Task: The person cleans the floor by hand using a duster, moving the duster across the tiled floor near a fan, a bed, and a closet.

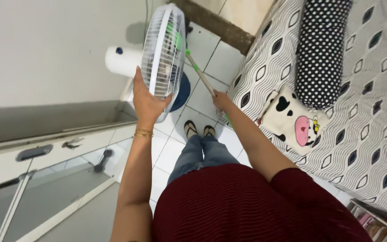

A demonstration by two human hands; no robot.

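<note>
A white standing fan (164, 49) with a wire grille and green blades stands in front of me on a dark blue round base (182, 92). My left hand (146, 101) grips the lower rim of the fan's grille, thumb on the front. My right hand (221, 101) is closed around a thin wooden stick with green bands (199, 71); the stick runs up and left toward the fan. My feet in sandals stand on the white floor tiles below the fan.
A mattress (359, 148) with a black-and-white leaf pattern lies to the right, bearing a polka-dot bolster (321, 49) and a cow-face pillow (294, 121). A white wall and a mirrored door (45, 179) are on the left. A wooden threshold (220, 24) lies ahead.
</note>
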